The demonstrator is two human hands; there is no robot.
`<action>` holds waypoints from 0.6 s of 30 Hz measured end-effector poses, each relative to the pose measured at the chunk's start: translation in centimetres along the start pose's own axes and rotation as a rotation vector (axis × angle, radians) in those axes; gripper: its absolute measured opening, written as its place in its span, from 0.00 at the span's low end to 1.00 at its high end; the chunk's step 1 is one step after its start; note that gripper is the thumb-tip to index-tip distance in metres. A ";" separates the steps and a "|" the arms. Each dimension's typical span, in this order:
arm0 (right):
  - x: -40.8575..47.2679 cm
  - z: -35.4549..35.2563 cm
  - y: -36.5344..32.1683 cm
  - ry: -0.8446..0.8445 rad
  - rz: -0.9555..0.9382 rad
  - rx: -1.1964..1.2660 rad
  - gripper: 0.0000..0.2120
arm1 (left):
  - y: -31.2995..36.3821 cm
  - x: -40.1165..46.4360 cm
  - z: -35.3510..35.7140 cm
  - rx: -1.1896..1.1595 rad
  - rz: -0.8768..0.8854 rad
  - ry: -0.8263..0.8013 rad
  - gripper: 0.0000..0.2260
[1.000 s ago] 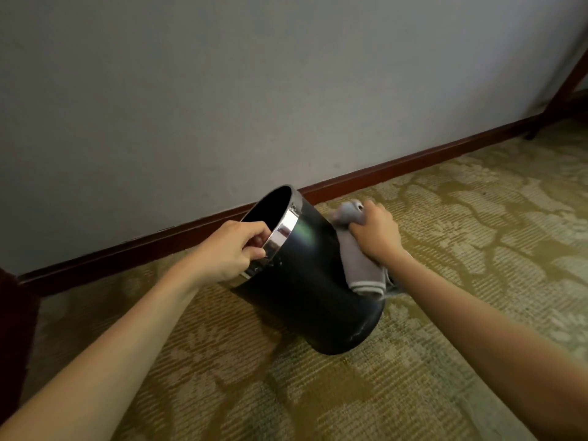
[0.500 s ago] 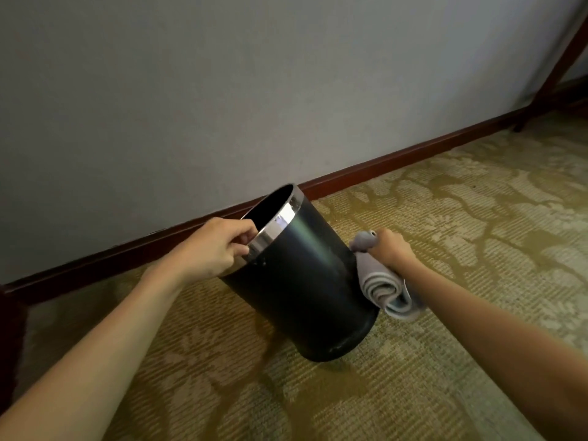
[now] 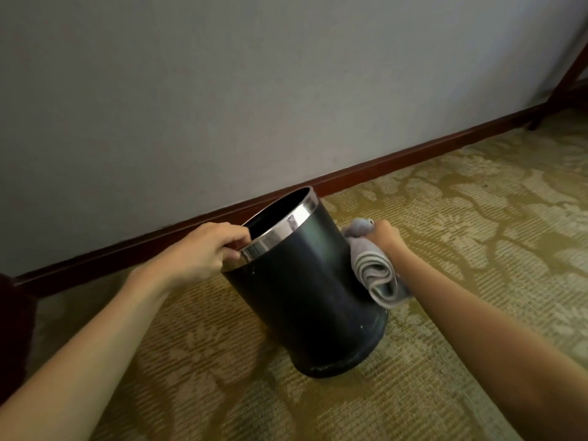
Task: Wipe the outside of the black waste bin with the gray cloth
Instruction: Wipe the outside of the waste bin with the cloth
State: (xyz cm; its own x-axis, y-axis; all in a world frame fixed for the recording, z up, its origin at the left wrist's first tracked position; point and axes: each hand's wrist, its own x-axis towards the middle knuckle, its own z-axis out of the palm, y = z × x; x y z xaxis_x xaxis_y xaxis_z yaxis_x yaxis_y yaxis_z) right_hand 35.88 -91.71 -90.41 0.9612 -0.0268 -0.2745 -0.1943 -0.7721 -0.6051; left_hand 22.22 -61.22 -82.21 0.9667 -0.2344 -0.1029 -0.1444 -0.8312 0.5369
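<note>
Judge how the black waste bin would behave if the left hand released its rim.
The black waste bin is tilted on its base edge, so it would probably rock or tip. Being round, it may roll across the carpet. One-handed holding by the left hand suggests lightness.

Black waste bin (image 3: 305, 291), chrome-rimmed, tilts on carpet; folded gray cloth (image 3: 375, 275) touches its side.

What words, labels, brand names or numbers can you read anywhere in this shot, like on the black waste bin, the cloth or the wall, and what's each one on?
None: no readable text shows anywhere in this view.
Black waste bin: plain side, and its chrome rim band shows only reflections.
Gray cloth held by the right hand: no tag or print visible.
Wall, baseboard and patterned carpet: no signs or lettering.
</note>
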 end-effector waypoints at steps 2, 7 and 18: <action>-0.4 0.5 2.5 -0.065 0.032 -0.128 0.22 | -0.8 -0.3 -0.2 -0.024 -0.003 0.019 0.15; -2.1 1.2 5.7 -0.121 0.066 -0.134 0.17 | -1.1 -0.2 0.0 -0.134 0.022 0.101 0.17; -4.2 -4.0 1.5 0.104 -0.205 0.396 0.11 | 2.3 0.0 1.8 -0.126 0.155 0.034 0.14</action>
State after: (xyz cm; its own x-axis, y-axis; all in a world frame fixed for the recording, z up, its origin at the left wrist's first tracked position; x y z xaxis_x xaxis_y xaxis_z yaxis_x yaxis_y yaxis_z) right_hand 32.30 -95.29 -87.13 0.9982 0.0223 -0.0549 -0.0382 -0.4664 -0.8838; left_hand 21.53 -64.08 -82.46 0.9418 -0.3357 0.0166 -0.2667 -0.7162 0.6449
